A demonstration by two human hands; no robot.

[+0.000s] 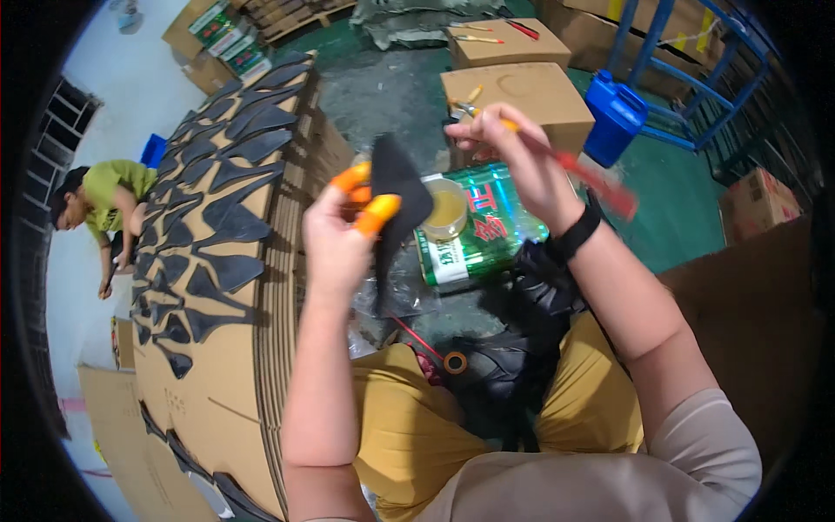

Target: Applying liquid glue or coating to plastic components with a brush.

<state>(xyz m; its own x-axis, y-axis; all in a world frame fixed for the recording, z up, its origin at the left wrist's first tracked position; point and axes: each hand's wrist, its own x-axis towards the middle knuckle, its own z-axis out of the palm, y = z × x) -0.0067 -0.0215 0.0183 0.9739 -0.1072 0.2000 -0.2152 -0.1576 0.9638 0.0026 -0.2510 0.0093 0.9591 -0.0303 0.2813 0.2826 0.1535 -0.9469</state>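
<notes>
My left hand (335, 235), with orange finger covers on thumb and fingers, pinches a thin black saddle-shaped piece (398, 187) held up in front of me. In my right hand (531, 161) is a paintbrush (600, 181) with a red handle, slightly blurred; its metal-banded end points left, toward the far box. Between the hands, a clear cup (445, 209) of yellowish liquid stands on a shiny green tin (491, 222). The black piece is close to the cup's left side, and I cannot tell whether they touch.
At left, a tall stack of cardboard sheets (209, 374) carries several similar black pieces (235, 222). A co-worker (113, 204) crouches beyond it. Cardboard boxes (522, 91), a blue jerrycan (616, 117) and a blue metal frame (648, 52) stand ahead right. A tape roll (455, 363) lies near my knees.
</notes>
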